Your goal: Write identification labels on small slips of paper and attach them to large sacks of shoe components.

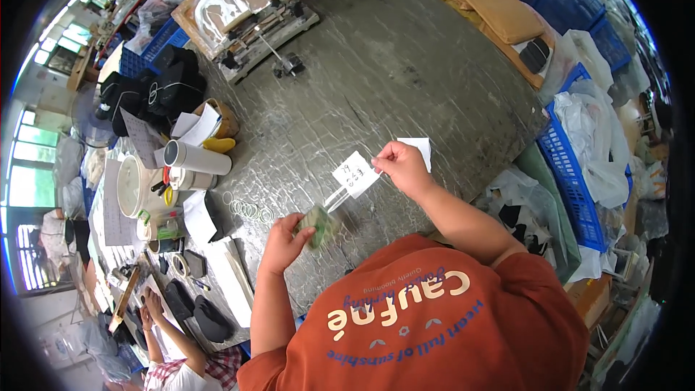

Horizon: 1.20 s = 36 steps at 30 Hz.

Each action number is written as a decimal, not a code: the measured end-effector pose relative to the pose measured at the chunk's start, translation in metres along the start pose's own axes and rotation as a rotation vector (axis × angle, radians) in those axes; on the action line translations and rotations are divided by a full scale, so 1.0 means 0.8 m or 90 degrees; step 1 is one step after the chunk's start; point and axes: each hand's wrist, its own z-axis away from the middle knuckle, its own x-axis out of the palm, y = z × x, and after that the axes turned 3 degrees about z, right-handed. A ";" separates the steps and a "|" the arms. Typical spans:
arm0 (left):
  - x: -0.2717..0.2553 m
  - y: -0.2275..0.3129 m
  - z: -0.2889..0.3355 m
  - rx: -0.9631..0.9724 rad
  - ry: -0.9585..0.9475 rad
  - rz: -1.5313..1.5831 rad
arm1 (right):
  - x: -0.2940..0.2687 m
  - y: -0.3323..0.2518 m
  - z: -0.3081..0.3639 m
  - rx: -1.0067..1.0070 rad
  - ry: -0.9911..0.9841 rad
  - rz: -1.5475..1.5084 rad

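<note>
My left hand (pixel 284 245) is closed on a small greenish bundle (pixel 320 227), blurred by motion, so its kind is unclear. In my right hand (pixel 400 166), a white paper slip (pixel 353 174) with handwriting is pinched between thumb and fingers. A pale double strand (pixel 336 198), like a stretched band, runs from the slip to the bundle. Another white paper (pixel 420 150) lies on the table (pixel 434 65), partly behind my right hand. Left of the bundle, several pale rubber bands (pixel 250 210) lie loose.
A framed printing screen on a stand (pixel 246 18) is at the far left. Nearer stand a white cylinder (pixel 197 157), tubs and black bundles (pixel 170 90). Brown padded sheets (pixel 485 3) and a blue crate (pixel 575 166) with plastic bags are rightward. A co-worker's hands (pixel 152 308) work lower left.
</note>
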 end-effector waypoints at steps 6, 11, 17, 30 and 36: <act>0.001 -0.035 -0.003 0.001 -0.213 -0.150 | -0.003 0.041 0.031 0.121 -0.066 0.006; 0.021 -0.028 -0.027 0.031 -0.161 -0.205 | -0.022 0.037 0.082 0.094 -0.096 -0.116; 0.061 -0.011 -0.108 0.492 -0.175 -0.390 | -0.020 0.011 0.126 -0.026 -0.157 -0.065; 0.148 0.006 -0.092 0.389 -0.085 -0.376 | -0.078 0.006 0.209 -0.089 -0.119 -0.041; 0.194 0.004 -0.075 0.436 -0.223 -0.401 | -0.088 0.017 0.228 -0.165 -0.126 -0.003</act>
